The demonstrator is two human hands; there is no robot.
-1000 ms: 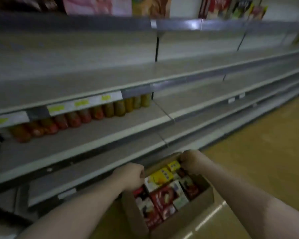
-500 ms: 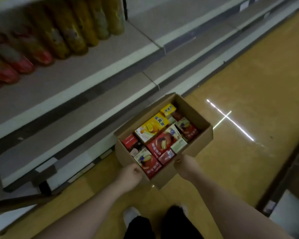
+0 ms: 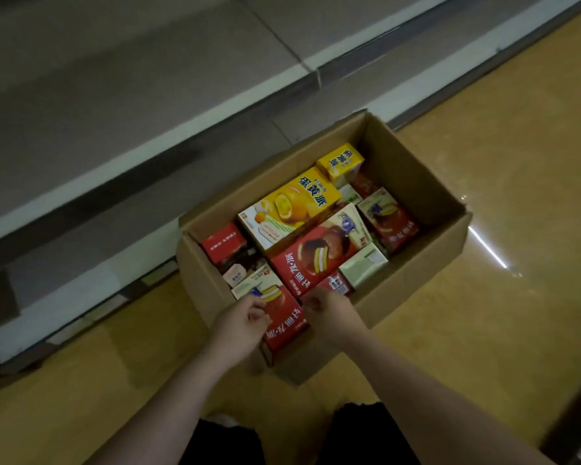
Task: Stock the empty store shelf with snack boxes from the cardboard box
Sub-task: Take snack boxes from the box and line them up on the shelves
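Yellow floor (image 3: 483, 129) carries the cardboard box (image 3: 426, 182); both hands (image 3: 239, 325) (image 3: 332, 313) pinch a red snack box (image 3: 282, 322) at lower center, likely lifting next toward the shelf (image 3: 114, 95).

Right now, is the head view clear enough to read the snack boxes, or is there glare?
Head view: dim overall, but the large yellow snack box in the brown cardboard box is legible; bright glare streak on the tan glossy floor; edges soft.
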